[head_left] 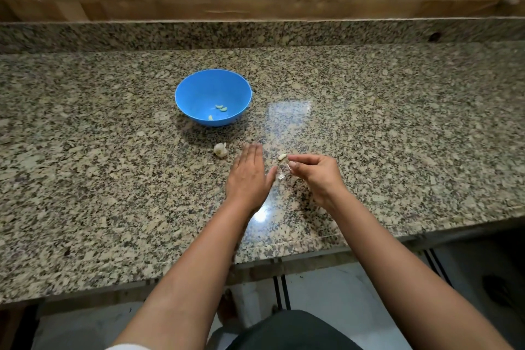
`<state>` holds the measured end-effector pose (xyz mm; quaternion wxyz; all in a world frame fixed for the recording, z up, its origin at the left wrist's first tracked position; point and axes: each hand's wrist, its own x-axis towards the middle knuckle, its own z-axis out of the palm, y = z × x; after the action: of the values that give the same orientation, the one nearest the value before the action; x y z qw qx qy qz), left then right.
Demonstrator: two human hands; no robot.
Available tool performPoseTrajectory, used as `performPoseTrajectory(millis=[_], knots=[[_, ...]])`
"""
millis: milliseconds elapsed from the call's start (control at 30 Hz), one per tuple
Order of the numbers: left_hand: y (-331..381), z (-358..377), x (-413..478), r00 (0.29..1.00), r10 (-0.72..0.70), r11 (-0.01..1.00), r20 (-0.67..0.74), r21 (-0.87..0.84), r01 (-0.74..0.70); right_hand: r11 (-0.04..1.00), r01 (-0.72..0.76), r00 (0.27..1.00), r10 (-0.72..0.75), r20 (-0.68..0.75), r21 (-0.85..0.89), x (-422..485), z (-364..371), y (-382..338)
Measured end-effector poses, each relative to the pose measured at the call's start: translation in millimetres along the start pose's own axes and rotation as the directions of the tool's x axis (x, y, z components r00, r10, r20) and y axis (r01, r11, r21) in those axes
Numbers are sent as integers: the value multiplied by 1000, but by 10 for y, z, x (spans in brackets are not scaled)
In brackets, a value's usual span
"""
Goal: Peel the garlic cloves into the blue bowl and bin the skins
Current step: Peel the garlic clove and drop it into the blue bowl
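While L hand point(247, 176) lies flat on counter point(397, 122), fingers straight, gripping nothing | R hand point(315, 175) curled by skins point(281, 175), grasp unclear | peeled clove point(282, 156) at R fingertips | 3 cloves point(221, 108) in blue bowl point(199, 88) | garlic bulb point(220, 150) near L hand
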<state>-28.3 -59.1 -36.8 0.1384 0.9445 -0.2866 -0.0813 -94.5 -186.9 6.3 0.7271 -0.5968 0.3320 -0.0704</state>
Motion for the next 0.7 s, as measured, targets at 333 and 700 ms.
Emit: performPoseTrajectory(millis=[333,700], knots=[[186,79,-369,993,58,918,-103,-385,-94,999,-9,1000,8,13,39,-102,-154,7],[354,162,-271,980,99,976,-170,-175,-129,999,-17,1000,18,-15,33,-114,-363,6]])
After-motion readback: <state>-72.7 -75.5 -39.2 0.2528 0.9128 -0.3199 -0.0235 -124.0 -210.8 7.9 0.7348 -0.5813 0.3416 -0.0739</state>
